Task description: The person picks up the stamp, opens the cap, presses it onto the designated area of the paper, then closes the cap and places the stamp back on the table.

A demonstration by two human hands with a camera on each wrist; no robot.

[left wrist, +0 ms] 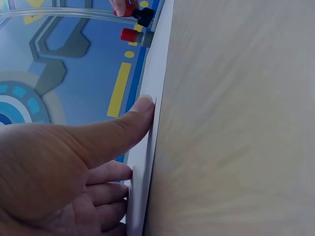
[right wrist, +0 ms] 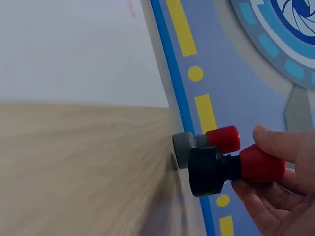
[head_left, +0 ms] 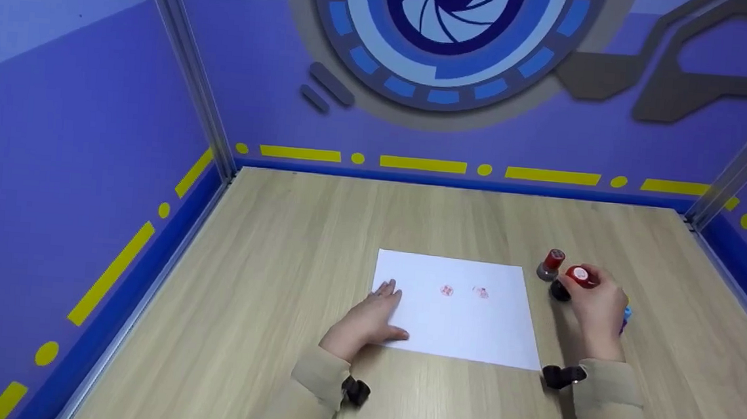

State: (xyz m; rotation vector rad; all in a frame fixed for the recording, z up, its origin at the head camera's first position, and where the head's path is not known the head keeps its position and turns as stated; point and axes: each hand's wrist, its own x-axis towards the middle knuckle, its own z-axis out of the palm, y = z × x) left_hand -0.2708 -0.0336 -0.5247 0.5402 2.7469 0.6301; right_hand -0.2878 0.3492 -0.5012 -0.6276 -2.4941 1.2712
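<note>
A white sheet of paper (head_left: 463,334) lies on the table with two small red stamped prints, the left one (head_left: 447,290) clearer than the right one (head_left: 481,292). My left hand (head_left: 366,317) rests on the sheet's left edge, its fingers extended and its thumb (left wrist: 140,108) near the front edge. To the right of the sheet, my right hand (head_left: 600,307) grips the red handle of a stamp (right wrist: 261,164) whose black end (right wrist: 205,171) points down. Whether that end touches the table I cannot tell. Close behind it stands a second stamp (head_left: 552,263), red above and grey below.
Small blue and purple objects (head_left: 626,312) show partly from behind my right hand. Patterned blue walls (head_left: 256,96) border the wooden table (head_left: 263,281) at the back and sides. Metal posts (head_left: 192,72) stand in the corners.
</note>
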